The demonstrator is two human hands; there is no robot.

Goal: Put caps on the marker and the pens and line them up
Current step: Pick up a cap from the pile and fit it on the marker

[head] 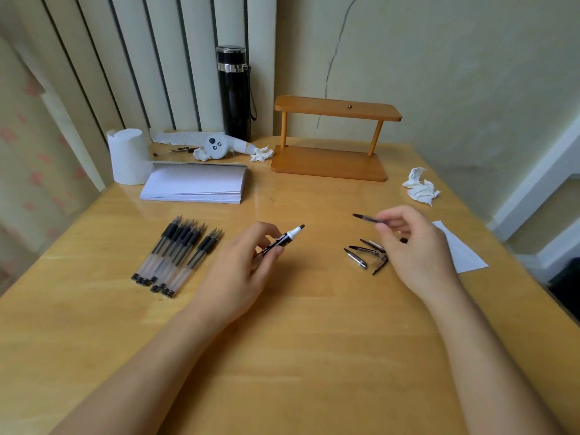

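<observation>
My left hand grips an uncapped black marker, its white neck and dark tip pointing up and to the right. My right hand pinches a slim dark pen cap that sticks out to the left above the table. Below that hand, several loose pen caps lie in a small heap on the wood. To the left, several uncapped clear pens with black grips lie side by side, their tips pointing away from me.
A stack of white paper and a paper roll sit at the back left, beside a black flask. A wooden shelf stands at the back. Crumpled tissue and a white sheet lie at the right.
</observation>
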